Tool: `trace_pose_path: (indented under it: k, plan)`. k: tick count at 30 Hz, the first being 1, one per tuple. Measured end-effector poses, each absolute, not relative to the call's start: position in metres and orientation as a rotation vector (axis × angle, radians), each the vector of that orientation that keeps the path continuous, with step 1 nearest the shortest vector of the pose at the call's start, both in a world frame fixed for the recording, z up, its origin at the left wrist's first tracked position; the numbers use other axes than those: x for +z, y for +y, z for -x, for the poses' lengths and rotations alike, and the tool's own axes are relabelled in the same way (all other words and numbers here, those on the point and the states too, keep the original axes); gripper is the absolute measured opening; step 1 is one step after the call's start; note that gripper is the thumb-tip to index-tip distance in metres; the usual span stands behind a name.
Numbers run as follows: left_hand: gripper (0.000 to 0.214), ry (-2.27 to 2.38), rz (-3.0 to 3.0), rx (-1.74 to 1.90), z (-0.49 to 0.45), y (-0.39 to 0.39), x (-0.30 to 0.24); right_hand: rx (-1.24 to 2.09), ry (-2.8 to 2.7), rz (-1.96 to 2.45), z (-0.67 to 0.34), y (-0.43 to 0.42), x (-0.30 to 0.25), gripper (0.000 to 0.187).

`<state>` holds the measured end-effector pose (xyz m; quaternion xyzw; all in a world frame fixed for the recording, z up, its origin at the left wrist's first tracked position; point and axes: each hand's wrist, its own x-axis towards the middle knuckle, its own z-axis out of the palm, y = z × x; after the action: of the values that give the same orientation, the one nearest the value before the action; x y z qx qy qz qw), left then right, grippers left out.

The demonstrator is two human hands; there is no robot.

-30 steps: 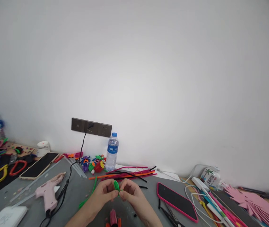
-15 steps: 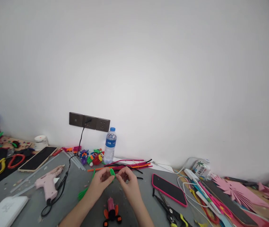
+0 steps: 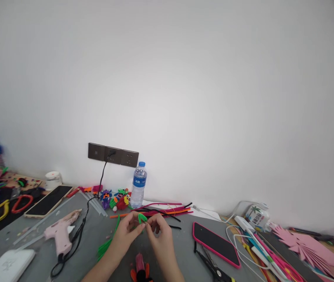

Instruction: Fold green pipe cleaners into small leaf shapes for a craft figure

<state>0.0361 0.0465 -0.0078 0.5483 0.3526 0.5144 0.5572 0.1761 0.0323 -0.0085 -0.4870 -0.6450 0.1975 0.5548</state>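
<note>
Between my two hands a green pipe cleaner (image 3: 142, 217) is bent into a narrow loop. My left hand (image 3: 128, 229) pinches one side of it, thumb against fingers. My right hand (image 3: 156, 227) has its fingertips closed on the other end, close to the left thumb. Below them on the grey mat lies a small figure (image 3: 140, 264) with a pink body and orange and black parts, cut off by the lower edge. Beside my left forearm is a bundle of green pipe cleaners (image 3: 105, 247), partly hidden by the arm.
Red, orange and black pipe cleaners (image 3: 167, 210) lie behind my hands, near a water bottle (image 3: 139, 186) and small figures (image 3: 122, 201). At left is a pink glue gun (image 3: 59, 235) with a cord. A pink-cased phone (image 3: 216, 244) and pliers (image 3: 213, 268) lie to the right.
The green loop has turned and been pulled narrower between my fingers. The view has tipped slightly, so the table things sit lower and the pink figure is more cut off.
</note>
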Motion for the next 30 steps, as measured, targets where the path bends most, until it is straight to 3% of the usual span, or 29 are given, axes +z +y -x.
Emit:
trace_pose_path:
  k: [14, 30]
  plan:
    - [0.031, 0.765, -1.057, 1.199, -0.0384, 0.0434, -0.0058, 0.695, -1.419, 1.138, -0.1735, 0.0314, -0.01, 0.022]
    - [0.034, 0.939, -1.116, 1.239, -0.0362, 0.0495, -0.0039, 0.552, -1.564, 1.163, -0.1784, 0.031, -0.0091, 0.005]
